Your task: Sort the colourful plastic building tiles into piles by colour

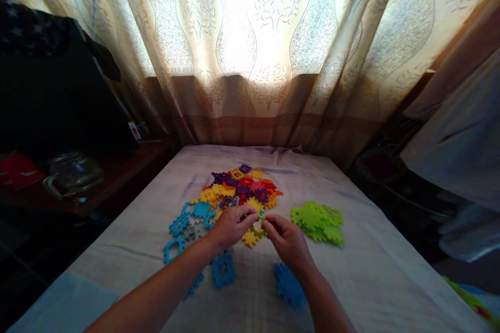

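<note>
Plastic is our guess for the small green piece (pixel 261 215) that our left hand (pixel 231 226) and right hand (pixel 288 242) pinch between them, thumbs nearly closed against curled forefingers. We judge it light and stiff, slightly slick, best taken by its rim with fingertips alone; its outline is too small to read. Our forearms reach forward and converge, palms turned inward, above the pale sheet (pixel 250 299). Flat lime pieces (pixel 316 221) lie just right of our right hand, blue pieces (pixel 179 225) left of our left hand, and a mixed-colour pile (pixel 255 182) just beyond both.
</note>
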Action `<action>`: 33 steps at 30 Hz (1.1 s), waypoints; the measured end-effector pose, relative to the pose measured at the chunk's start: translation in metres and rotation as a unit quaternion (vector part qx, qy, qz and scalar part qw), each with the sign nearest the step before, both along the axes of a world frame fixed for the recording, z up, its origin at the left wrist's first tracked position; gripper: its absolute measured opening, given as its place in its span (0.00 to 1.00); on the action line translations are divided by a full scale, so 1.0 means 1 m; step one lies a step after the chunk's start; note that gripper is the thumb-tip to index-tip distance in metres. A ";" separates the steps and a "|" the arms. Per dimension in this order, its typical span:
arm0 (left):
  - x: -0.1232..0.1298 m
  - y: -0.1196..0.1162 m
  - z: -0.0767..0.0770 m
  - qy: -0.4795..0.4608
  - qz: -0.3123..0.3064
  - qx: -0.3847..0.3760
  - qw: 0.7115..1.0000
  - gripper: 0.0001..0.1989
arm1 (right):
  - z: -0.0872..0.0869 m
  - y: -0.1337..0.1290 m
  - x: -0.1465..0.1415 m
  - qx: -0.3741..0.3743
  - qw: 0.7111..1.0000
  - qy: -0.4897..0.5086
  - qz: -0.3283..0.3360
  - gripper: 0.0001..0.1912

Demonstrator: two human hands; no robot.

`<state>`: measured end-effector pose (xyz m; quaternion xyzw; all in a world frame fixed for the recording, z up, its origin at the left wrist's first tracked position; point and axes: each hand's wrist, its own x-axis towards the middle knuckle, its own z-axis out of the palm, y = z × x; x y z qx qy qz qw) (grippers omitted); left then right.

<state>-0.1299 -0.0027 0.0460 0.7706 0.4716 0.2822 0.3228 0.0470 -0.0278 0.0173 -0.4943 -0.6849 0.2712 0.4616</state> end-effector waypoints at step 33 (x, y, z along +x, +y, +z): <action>-0.054 0.124 0.032 0.399 -0.001 0.030 0.916 0.20 | -0.026 0.018 0.061 0.281 0.910 -0.143 -0.269 0.13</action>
